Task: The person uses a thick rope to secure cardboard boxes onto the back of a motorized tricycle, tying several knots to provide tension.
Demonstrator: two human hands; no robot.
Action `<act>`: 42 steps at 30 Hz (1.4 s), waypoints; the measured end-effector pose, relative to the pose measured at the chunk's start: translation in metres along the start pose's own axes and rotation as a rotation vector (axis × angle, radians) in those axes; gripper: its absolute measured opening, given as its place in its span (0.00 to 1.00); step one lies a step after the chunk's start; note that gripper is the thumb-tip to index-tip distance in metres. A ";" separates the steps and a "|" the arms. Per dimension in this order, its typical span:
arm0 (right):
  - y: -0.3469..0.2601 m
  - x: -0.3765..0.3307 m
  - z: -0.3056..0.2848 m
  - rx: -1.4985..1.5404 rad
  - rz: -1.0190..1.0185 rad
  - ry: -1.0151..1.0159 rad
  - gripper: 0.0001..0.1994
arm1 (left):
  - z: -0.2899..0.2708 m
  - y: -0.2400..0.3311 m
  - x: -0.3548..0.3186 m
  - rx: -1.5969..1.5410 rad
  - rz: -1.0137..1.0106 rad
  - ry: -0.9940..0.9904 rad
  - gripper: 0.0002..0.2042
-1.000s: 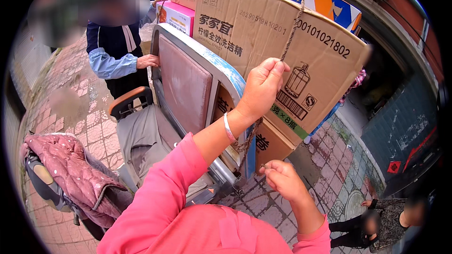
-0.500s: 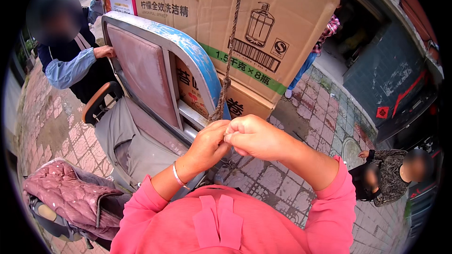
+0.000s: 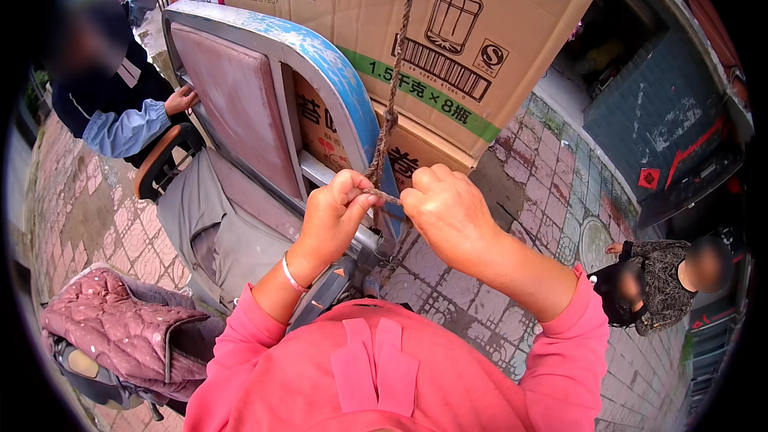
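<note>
A brown twisted rope [image 3: 394, 96] runs down the front of a large cardboard box [image 3: 352, 8] to a knotted stretch at the corner of a blue-and-white metal seat back [image 3: 320, 56]. My left hand [image 3: 340, 212] pinches the rope between thumb and fingers just beside this stretch. Closed on the same rope, my right hand [image 3: 450, 210] is a short way to the right. A short length of rope spans the gap between both hands. Below them, a loose rope part hangs near the metal frame. The fingertips of my right hand are partly hidden.
A seat with a grey cloth [image 3: 204, 216] and a curved armrest [image 3: 156, 162] is at left, near a quilted pink cover [image 3: 120, 328]. One person [image 3: 120, 120] touches the seat back. Another person [image 3: 660, 288] with a child stands at right on the paving [image 3: 512, 272].
My hands, close together before, have moved apart, with rope now showing between them. The boxes and seat back appear slightly higher in view.
</note>
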State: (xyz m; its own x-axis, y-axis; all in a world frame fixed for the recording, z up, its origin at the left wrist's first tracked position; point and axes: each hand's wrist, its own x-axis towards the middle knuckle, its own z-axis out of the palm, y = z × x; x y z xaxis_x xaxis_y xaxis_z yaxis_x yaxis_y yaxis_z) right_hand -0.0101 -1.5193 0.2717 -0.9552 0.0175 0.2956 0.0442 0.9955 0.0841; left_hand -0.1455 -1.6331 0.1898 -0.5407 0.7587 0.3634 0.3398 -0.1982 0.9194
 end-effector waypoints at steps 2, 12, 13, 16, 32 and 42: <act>-0.003 -0.006 0.010 -0.100 0.022 -0.061 0.04 | 0.002 -0.008 -0.001 -0.017 0.021 0.019 0.04; -0.021 -0.014 0.042 0.801 0.488 -0.043 0.12 | 0.003 0.003 0.008 0.178 0.091 0.073 0.01; -0.024 -0.015 0.051 0.887 0.513 -0.026 0.12 | 0.003 0.004 0.009 0.203 0.096 0.061 0.01; -0.027 -0.011 0.073 0.822 0.520 0.155 0.08 | 0.001 0.000 0.006 0.220 0.160 0.130 0.02; -0.025 0.037 0.068 1.306 0.658 0.647 0.07 | 0.004 -0.002 -0.001 0.103 0.137 0.126 0.04; -0.014 0.026 0.074 0.801 0.362 0.770 0.08 | 0.001 -0.007 0.001 -0.010 0.092 0.119 0.03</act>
State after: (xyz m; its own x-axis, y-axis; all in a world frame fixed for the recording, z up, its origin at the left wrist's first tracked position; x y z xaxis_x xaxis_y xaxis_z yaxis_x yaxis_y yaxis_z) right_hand -0.0574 -1.5257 0.2081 -0.4824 0.5243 0.7017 -0.1823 0.7235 -0.6659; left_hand -0.1474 -1.6306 0.1832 -0.5950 0.6584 0.4609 0.3847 -0.2701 0.8826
